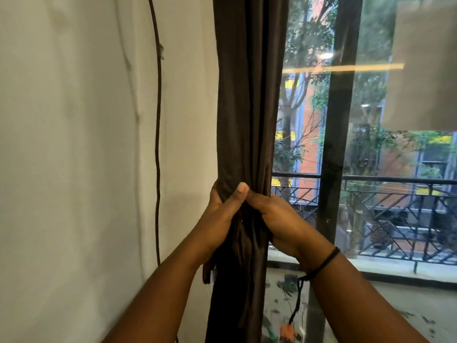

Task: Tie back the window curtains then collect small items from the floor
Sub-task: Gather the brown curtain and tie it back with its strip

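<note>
A dark brown curtain hangs bunched into a narrow column at the left edge of the window. My left hand wraps around the bunch from the left, thumb pressed on the front folds. My right hand grips the same bunch from the right at the same height, and the cloth is pinched tight between them. A black string bracelet sits on my right wrist. No tie-back is visible, and the floor items are out of sight.
A white wall fills the left, with a thin dark cable running down it. Behind the glass are a black balcony railing, trees and brick buildings. A dark window frame post stands right of the curtain.
</note>
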`<state>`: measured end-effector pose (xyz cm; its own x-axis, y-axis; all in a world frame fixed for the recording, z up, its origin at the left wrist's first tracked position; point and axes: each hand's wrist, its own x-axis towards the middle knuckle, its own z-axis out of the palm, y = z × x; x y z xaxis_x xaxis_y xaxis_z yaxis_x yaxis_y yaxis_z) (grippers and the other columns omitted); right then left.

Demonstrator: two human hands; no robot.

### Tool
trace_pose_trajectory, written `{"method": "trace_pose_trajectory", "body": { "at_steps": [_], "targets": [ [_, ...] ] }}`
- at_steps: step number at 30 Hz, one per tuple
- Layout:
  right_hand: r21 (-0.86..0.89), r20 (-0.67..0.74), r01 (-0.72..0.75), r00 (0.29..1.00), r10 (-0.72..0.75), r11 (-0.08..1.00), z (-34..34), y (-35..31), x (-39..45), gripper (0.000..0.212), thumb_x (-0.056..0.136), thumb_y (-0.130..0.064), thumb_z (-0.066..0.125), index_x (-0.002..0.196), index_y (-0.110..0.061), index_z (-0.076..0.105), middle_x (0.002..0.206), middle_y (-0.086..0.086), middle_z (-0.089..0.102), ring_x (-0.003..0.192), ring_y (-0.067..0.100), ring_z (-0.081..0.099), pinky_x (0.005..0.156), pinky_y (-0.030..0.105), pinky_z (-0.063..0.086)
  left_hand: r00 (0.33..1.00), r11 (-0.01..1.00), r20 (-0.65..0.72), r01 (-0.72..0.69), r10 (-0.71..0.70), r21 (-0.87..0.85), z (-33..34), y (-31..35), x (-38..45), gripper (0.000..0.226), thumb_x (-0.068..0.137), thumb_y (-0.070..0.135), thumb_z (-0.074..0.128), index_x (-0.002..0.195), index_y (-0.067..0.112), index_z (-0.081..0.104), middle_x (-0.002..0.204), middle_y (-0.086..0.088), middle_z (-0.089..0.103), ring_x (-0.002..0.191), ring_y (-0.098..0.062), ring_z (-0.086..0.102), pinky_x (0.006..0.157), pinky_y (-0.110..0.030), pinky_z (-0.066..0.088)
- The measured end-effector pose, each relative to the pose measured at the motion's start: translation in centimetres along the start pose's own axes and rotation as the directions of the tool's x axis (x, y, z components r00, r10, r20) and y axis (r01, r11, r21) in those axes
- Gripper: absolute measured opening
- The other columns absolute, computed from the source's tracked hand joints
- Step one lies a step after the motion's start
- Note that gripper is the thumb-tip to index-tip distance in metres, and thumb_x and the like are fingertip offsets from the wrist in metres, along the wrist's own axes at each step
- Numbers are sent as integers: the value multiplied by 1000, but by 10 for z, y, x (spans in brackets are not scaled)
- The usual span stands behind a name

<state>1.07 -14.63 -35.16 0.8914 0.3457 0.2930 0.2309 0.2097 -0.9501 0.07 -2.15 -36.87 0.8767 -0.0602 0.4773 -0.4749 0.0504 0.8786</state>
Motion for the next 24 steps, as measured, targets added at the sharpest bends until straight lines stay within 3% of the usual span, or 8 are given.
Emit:
{"method": "trace_pose_trajectory", "body": {
  "at_steps": [2,5,10,13,16,19,22,24],
  "targets": [
    [92,53,-27,998,22,995,-5,0,-4,29,90,-29,56,110,-11,66,108,12,71,99,25,69,89,36,55,996,994,-83,11,-20,-107,10,0,5,70,77,57,61,133,19,46,122,-3,63,103,-13,66,82,-23,55],
    [130,102,-77,993,64,989,-24,7,-5,51,79,-42,62,117,-7,63,111,14,70,104,28,67,95,42,52,991,972,-40,116,-126,-203,19,1,4,68,75,56,66,125,11,58,118,-14,67,108,-26,65,95,-39,49],
    [-361,-15,-102,995,103,927,-44,19,-2,101,57,-87,49,129,-17,51,123,1,62,106,19,64,94,37,51,977,969,32,215,-213,-123,40,-5,-1,54,71,56,58,110,20,65,108,-4,72,101,-15,68,87,-25,55],
    [-494,-47,-78,997,64,866,-48,29,0,83,66,-86,40,116,-20,39,110,-2,57,92,12,60,81,34,52,970,960,54,243,-237,-142,51,-9,-4,48,73,52,55,105,19,68,106,-4,73,99,-15,68,86,-26,54],
    [-670,-135,-56,990,-47,740,-54,38,2,76,55,-91,40,97,-28,45,103,0,57,96,22,59,88,46,49,968,952,22,251,-251,-177,55,-10,-7,47,75,44,61,105,9,70,106,-10,72,99,-22,68,88,-29,55],
    [-738,-225,-7,945,-236,675,-59,31,-3,71,48,-82,50,92,-27,40,96,-6,50,99,22,55,86,44,48,953,919,36,301,-302,-255,56,-11,-7,49,81,37,65,113,0,67,117,-21,65,110,-32,61,102,-41,46],
    [-684,-117,336,826,-552,648,-64,26,-12,64,60,-59,73,99,-25,35,98,-6,39,97,16,48,79,31,46,954,887,37,292,-299,-358,53,-12,-7,41,79,33,62,99,-2,71,95,-17,70,87,-28,67,89,-40,53],
    [-692,22,551,661,-750,466,-64,25,-21,46,72,-42,70,99,-23,39,98,-4,39,89,13,44,76,23,39,954,877,4,277,-300,-393,49,-12,-7,34,76,35,65,86,4,72,79,-13,68,74,-25,65,79,-36,54]
  ]
}}
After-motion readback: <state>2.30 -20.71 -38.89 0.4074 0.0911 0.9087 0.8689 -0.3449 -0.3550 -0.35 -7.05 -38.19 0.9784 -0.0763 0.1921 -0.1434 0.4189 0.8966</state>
